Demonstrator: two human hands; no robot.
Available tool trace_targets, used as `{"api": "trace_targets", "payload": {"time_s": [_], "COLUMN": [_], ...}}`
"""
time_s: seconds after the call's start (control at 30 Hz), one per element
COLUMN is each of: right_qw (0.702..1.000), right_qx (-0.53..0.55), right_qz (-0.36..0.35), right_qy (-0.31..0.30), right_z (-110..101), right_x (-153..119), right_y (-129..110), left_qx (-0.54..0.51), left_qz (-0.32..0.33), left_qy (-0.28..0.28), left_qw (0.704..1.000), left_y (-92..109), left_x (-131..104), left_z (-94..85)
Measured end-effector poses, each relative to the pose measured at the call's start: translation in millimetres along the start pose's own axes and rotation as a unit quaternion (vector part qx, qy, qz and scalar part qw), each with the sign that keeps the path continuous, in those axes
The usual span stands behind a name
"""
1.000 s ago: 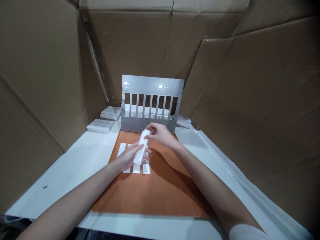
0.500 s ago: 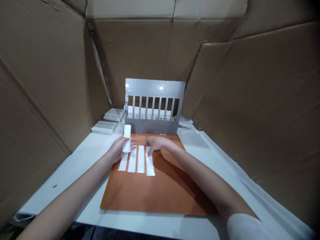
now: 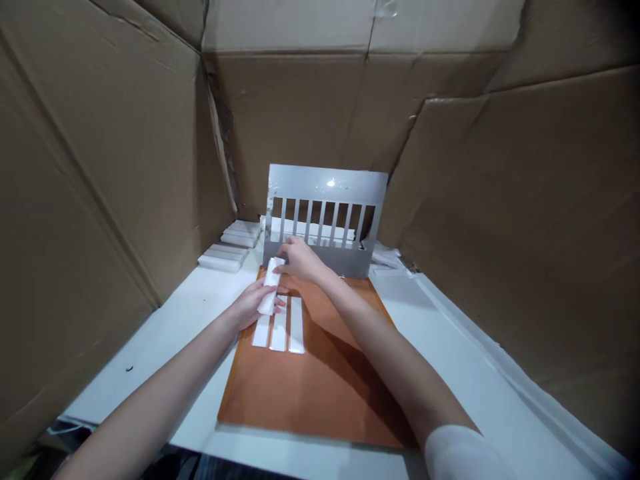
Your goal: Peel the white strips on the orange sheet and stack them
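My left hand (image 3: pixel 253 301) is closed around a small bundle of white strips (image 3: pixel 271 288), held tilted above the left part of the orange board (image 3: pixel 320 393). At the bundle's upper end, my right hand (image 3: pixel 299 259) pinches a white strip against it. Fingers partly cover where the strips meet. Below the hands, three flat white strips (image 3: pixel 297 327) lie side by side on the board, the left two partly behind my left hand. A grey metal frame (image 3: pixel 329 185) with a row of upright slots stands at the board's far edge.
Stacks of white strips (image 3: pixel 223 257) lie on the white table (image 3: pixel 175 353) at the back left. More white pieces (image 3: pixel 387 257) lie behind right, and others show through the slots. Cardboard walls (image 3: pixel 310 100) enclose the table on the left, back and right.
My right hand has lifted the rightmost strip off the board and carried it up and left to the bundle in my left hand. The view has shifted slightly.
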State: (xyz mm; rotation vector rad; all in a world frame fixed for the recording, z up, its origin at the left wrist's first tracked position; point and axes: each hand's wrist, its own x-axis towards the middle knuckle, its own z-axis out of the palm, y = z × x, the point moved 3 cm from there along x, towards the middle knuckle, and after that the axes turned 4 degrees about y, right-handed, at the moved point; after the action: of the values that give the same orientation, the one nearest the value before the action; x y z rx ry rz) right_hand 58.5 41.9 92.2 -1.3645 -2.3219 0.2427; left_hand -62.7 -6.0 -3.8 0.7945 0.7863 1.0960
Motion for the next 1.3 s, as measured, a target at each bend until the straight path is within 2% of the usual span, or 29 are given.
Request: {"api": "trace_targets", "payload": {"time_s": [0.1,0.27,0.4,0.57,0.67,0.77,0.87,0.93,1.03,1.1,1.17,1.23,1.3], "right_qw": [0.999,0.978,0.959,0.937,0.941,0.962,0.99,0.994,0.996,0.997,0.998,0.998,0.991], "right_qx": [-0.026,-0.021,0.008,0.05,0.155,0.217,0.129,0.09,0.03,-0.022,-0.046,-0.041,-0.024], "right_qz": [0.022,0.017,-0.02,-0.014,-0.03,-0.047,-0.051,-0.054,-0.062,-0.03,0.017,0.031,-0.002], "right_qy": [-0.02,-0.207,-0.282,-0.346,-0.299,-0.161,-0.021,0.017,0.051,0.063,0.033,-0.039,-0.132], "right_z": [1.6,21.6,32.8,16.9,-1.4,-11.9,-10.7,-6.1,-2.0,-1.4,1.8,10.3,23.9], "right_x": [-2.6,-10.9,-16.1,-18.6,-15.0,-8.4,-4.0,-3.3,-5.4,-8.0,-11.0,-14.0,-16.9], "right_y": [6.1,13.1,4.9,12.7,19.4,20.0,14.4,9.0,3.2,3.6,5.3,4.4,-0.4], "left_qx": [-0.003,-0.014,-0.03,-0.04,-0.028,-0.009,0.003,0.008,0.011,0.01,0.004,-0.006,-0.019], "left_qz": [0.031,0.079,0.098,0.091,0.049,-0.018,-0.059,-0.056,-0.037,-0.024,-0.005,0.018,0.033], "left_qy": [0.047,0.096,0.113,0.119,0.086,0.022,-0.046,-0.064,-0.053,-0.028,0.005,0.032,0.05], "left_qw": [0.998,0.992,0.988,0.988,0.995,1.0,0.997,0.996,0.998,0.999,1.0,0.999,0.998], "left_y": [2.0,10.1,10.5,9.7,8.9,6.0,3.0,2.6,4.8,8.5,13.7,19.1,22.8], "left_x": [7.5,11.6,11.7,17.3,17.8,12.1,2.7,-2.1,-3.3,0.0,5.3,11.2,16.5], "left_z": [-8.8,-12.7,-15.7,-23.7,-21.3,-11.3,-0.6,2.4,-0.3,-6.6,-15.6,-25.7,-35.0]}}
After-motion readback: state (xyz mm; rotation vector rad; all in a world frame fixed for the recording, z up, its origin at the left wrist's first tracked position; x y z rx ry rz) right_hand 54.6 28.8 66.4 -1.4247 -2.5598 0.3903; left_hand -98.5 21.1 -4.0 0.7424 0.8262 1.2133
